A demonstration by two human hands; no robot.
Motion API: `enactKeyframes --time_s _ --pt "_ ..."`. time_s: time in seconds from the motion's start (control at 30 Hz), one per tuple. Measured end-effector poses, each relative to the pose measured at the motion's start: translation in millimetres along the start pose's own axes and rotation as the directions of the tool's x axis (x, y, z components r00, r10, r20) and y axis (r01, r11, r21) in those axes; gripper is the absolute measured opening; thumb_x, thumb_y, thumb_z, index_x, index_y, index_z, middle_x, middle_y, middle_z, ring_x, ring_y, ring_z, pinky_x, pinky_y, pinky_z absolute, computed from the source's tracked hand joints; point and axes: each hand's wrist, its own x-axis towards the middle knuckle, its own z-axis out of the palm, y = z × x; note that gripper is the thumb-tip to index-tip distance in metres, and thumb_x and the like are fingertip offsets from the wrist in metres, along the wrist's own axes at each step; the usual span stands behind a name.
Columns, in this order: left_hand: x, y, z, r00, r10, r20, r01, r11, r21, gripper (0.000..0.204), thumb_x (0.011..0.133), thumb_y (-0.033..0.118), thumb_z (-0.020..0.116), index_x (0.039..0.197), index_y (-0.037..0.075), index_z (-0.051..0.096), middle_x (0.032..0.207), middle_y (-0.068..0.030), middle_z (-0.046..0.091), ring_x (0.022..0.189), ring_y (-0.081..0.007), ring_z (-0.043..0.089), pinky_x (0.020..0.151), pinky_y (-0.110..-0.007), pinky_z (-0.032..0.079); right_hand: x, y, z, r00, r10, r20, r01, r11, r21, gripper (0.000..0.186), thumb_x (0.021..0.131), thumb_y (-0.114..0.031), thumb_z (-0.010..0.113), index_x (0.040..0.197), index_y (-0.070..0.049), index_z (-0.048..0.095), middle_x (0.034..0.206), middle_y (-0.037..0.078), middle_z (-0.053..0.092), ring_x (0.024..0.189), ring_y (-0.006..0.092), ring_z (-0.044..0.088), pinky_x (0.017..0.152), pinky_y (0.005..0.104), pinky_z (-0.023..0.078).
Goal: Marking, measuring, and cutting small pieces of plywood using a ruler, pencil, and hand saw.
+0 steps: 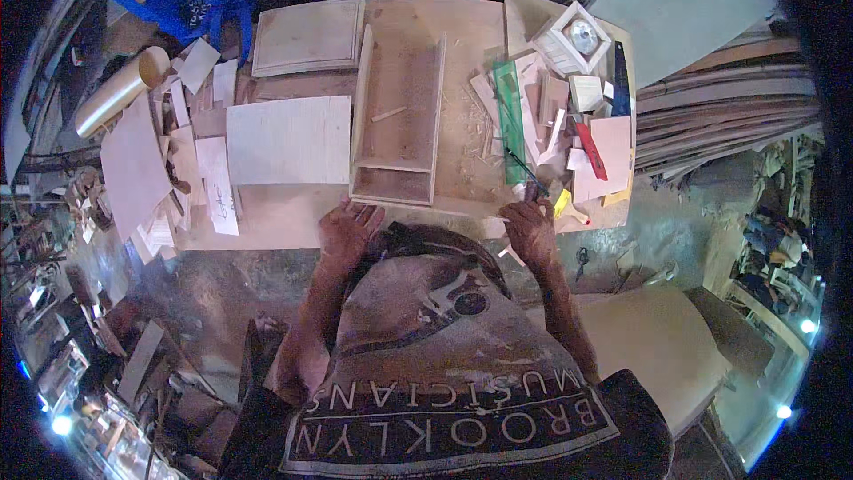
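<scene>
My left hand (pixel 351 227) rests at the table's front edge, fingers stretched out by the near end of a long, shallow wooden box (pixel 400 164). The box has raised sides, a crosspiece near its close end and a loose wood sliver (pixel 388 113) inside. My right hand (pixel 530 224) is at the same edge, farther right, its fingers closed. A thin dark object (pixel 537 185) shows just beyond those fingers; its kind is unclear. Close to this hand lie a green translucent strip (pixel 510 120) and a brush with a yellow part (pixel 563 204).
Left of the box are a pale board (pixel 290 140), a framed panel (pixel 308 36), wood offcuts (pixel 135 156) and a gold roll (pixel 123 93). To its right lie shavings (pixel 466 116), a red tool (pixel 590 151), a diamond-shaped wooden frame (pixel 577 38) and a dark saw blade (pixel 619 80).
</scene>
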Motion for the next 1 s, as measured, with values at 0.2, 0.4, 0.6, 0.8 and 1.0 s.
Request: enactKeyframes --time_s 0.2,0.4,0.6,0.8,1.0 --pt "1 -1 -5 0.995 0.097 0.0 -0.076 0.782 0.619 0.048 0.085 0.018 0.053 0.127 -0.002 0.038 0.124 -0.0198 0.049 0.12 -0.0356 0.047 0.107 -0.053 0.037 1 3 0 0.998 0.007 0.057 -0.006 1.0 -0.03 0.028 0.076 -0.007 0.067 0.103 -0.013 0.064 0.104 0.002 0.064 0.103 0.0212 0.059 0.101 0.0463 0.032" --pt "-4 1 14 0.999 0.023 -0.048 -0.022 0.999 0.038 0.049 0.085 0.014 0.052 0.129 -0.003 0.038 0.124 -0.0189 0.05 0.121 -0.0365 0.047 0.108 -0.053 0.036 2 5 -1 0.99 0.048 0.131 -0.045 0.999 -0.021 0.022 0.083 -0.014 0.06 0.104 -0.016 0.063 0.106 0.001 0.065 0.107 0.0215 0.058 0.103 0.0532 0.028" --pt "-4 0 14 0.991 0.005 -0.133 -0.013 0.998 -0.059 0.044 0.089 0.014 0.044 0.13 -0.002 0.038 0.127 -0.0192 0.05 0.121 -0.0357 0.048 0.108 -0.053 0.036 2 7 0 0.998 -0.012 0.056 0.012 1.0 0.007 0.026 0.074 -0.008 0.066 0.1 -0.013 0.064 0.102 0.003 0.065 0.101 0.0208 0.06 0.099 0.0451 0.032" --pt "-4 0 1 0.999 0.012 -0.034 -0.014 0.999 -0.051 0.041 0.092 0.016 0.041 0.13 0.0 0.039 0.129 -0.0177 0.05 0.122 -0.0341 0.048 0.107 -0.052 0.037 0 7 3 0.999 -0.017 0.05 0.017 1.0 0.014 0.027 0.073 -0.006 0.066 0.1 -0.013 0.065 0.102 0.002 0.066 0.101 0.0204 0.06 0.099 0.0446 0.032" --pt "-8 -1 9 0.999 0.03 -0.02 -0.029 0.998 0.054 0.041 0.093 0.017 0.044 0.13 0.0 0.041 0.13 -0.0164 0.05 0.122 -0.0325 0.048 0.106 -0.051 0.039 1 6 -1 0.996 -0.037 0.086 0.037 0.999 -0.005 0.03 0.072 -0.006 0.066 0.101 -0.014 0.065 0.104 0.001 0.066 0.103 0.0197 0.06 0.1 0.0445 0.031"
